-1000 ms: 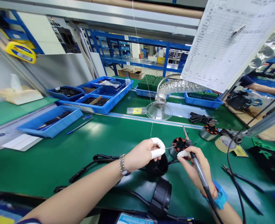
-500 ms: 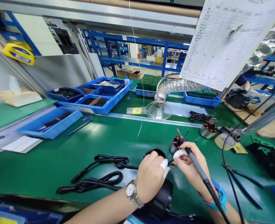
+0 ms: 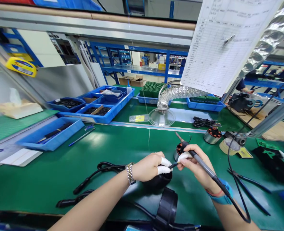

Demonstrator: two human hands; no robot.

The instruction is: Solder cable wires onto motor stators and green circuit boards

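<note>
My left hand [image 3: 148, 167], with white covers on its fingertips, pinches a black cable [image 3: 173, 165] near its end. Below its fingers lies a round black housing [image 3: 157, 182]. My right hand [image 3: 201, 165] grips a soldering iron [image 3: 205, 170], its tip angled up and to the left. That hand's thumb and finger also meet at the cable's thin wire ends, partly hidden by the fingers. Just behind the right hand stands a motor stator [image 3: 177, 153] with copper windings. A second black housing [image 3: 167, 207] with a cable lies closer to me.
A round clear fume hood [image 3: 162, 117] on a foil duct stands behind the hands. Pliers [image 3: 249, 186], a tape roll [image 3: 229, 146] and another stator [image 3: 212, 135] are on the right. Blue parts trays [image 3: 108, 118] sit left. A paper sheet [image 3: 219, 48] hangs upper right.
My left hand has turned and now pinches the cable from the left, its covered fingertips showing. The near black housing is more exposed. My right hand keeps the iron; the view has shifted slightly.
</note>
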